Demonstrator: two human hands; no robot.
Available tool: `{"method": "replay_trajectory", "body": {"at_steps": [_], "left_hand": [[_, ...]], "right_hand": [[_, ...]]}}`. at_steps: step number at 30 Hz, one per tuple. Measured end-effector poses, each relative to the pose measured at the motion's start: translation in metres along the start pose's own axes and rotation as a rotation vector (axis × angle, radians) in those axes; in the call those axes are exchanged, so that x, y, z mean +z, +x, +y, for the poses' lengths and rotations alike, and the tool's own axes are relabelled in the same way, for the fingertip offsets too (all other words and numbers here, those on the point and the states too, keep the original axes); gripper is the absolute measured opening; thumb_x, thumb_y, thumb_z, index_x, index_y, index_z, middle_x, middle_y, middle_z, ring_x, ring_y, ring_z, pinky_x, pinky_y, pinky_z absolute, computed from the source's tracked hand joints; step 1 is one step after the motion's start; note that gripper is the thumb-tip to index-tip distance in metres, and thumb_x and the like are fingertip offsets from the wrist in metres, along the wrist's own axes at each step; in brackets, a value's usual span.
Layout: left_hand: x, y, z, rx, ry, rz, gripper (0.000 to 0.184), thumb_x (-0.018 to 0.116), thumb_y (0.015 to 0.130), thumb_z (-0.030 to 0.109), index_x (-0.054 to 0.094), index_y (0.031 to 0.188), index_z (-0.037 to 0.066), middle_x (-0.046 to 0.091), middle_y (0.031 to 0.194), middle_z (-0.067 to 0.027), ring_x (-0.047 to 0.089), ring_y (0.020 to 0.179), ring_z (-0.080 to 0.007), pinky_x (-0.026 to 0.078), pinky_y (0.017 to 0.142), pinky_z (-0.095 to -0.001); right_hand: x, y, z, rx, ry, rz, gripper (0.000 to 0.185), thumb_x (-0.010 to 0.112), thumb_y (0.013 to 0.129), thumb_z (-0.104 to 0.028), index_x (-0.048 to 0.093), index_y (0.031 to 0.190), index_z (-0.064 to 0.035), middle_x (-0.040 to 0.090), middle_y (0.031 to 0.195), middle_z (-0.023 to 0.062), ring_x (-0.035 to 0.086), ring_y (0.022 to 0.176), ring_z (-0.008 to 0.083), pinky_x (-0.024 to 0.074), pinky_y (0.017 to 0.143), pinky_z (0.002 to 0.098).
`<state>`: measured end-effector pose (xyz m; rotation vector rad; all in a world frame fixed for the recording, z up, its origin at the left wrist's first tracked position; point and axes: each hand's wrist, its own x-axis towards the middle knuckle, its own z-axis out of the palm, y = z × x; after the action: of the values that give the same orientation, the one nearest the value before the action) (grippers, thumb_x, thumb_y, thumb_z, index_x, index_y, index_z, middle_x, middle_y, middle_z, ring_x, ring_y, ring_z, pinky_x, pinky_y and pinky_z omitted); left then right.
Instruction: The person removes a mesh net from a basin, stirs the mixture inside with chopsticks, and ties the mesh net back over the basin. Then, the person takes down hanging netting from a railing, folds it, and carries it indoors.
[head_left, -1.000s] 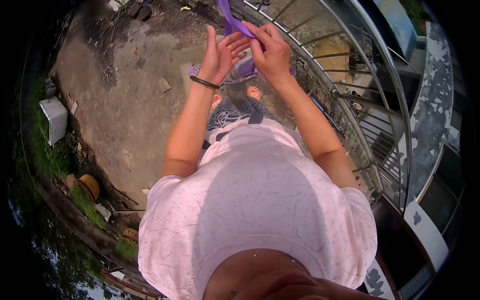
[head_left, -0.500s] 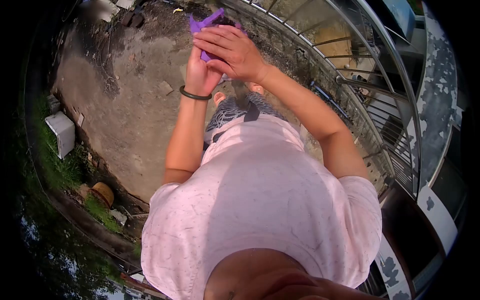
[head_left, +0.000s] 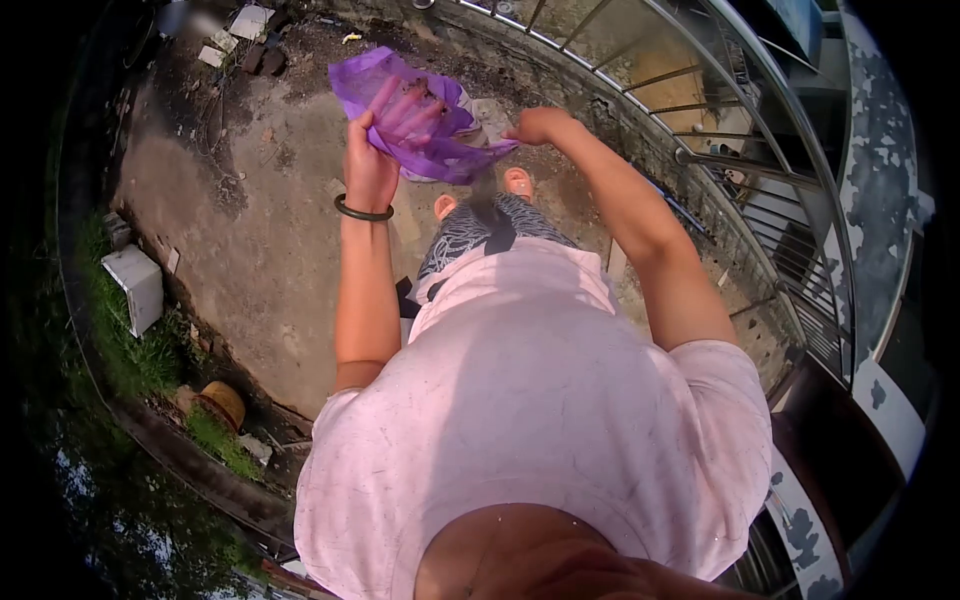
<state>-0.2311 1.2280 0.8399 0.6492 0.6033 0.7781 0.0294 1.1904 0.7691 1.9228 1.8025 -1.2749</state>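
Note:
A thin, see-through purple plastic bag [head_left: 375, 75] is spread between my two hands, above the ground in front of my feet. My left hand [head_left: 372, 165], with a dark bangle at the wrist, holds the bag's left side. Its fingers show through the film, and the thumb is outside near the edge. My right hand [head_left: 542, 127] pinches the bag's right end and pulls it out taut. Behind the bag, partly hidden, lies a pale whitish thing [head_left: 490, 115] that I cannot make out.
A metal railing [head_left: 640, 105] curves along the right. On the left, by grass, are a white box-like object [head_left: 135, 285] and a yellowish-brown pot [head_left: 222, 403] on its side. Broken pieces [head_left: 250, 22] lie at the far left. My feet in orange footwear [head_left: 518, 182] stand on bare ground.
My hands were pressed together around the crumpled purple bag. Now they are apart, the right one drawn to the right, and the bag is spread out between them.

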Motion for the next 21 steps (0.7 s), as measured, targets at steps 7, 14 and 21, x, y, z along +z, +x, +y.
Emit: {"method": "replay_trajectory", "body": {"at_steps": [7,14,21], "left_hand": [[0.006,0.010,0.031,-0.034,0.491,-0.023,0.048,0.025,0.099,0.023,0.057,0.122,-0.004,0.065,0.113,-0.0185,0.067,0.078,-0.0197,0.046,0.061,-0.0228],[0.024,0.002,0.162,0.426,0.884,0.111,0.037,0.045,0.099,0.028,0.068,0.095,-0.001,0.070,0.082,-0.0062,0.049,0.055,-0.0051,0.038,0.050,-0.0206],[-0.030,-0.031,0.237,0.862,1.331,0.648,0.029,0.064,0.092,0.031,0.073,0.092,0.004,0.051,0.063,0.0072,0.045,0.059,-0.0008,0.031,0.051,-0.0194]], "right_hand": [[-0.010,-0.018,-0.066,-0.659,0.263,0.886,0.057,0.068,0.083,-0.033,0.051,0.133,-0.0102,0.055,0.130,0.0155,0.054,0.118,0.0318,0.0447,0.097,0.0415],[-0.019,0.013,-0.089,-0.554,0.324,-0.023,0.035,0.068,0.082,-0.029,0.067,0.107,-0.0047,0.068,0.097,0.0129,0.063,0.093,0.0225,0.0468,0.085,0.0346],[-0.115,0.047,-0.081,-0.583,0.136,0.714,0.037,0.054,0.091,-0.031,0.061,0.117,-0.0052,0.066,0.087,0.0167,0.066,0.078,0.0248,0.0507,0.066,0.0377]]}}
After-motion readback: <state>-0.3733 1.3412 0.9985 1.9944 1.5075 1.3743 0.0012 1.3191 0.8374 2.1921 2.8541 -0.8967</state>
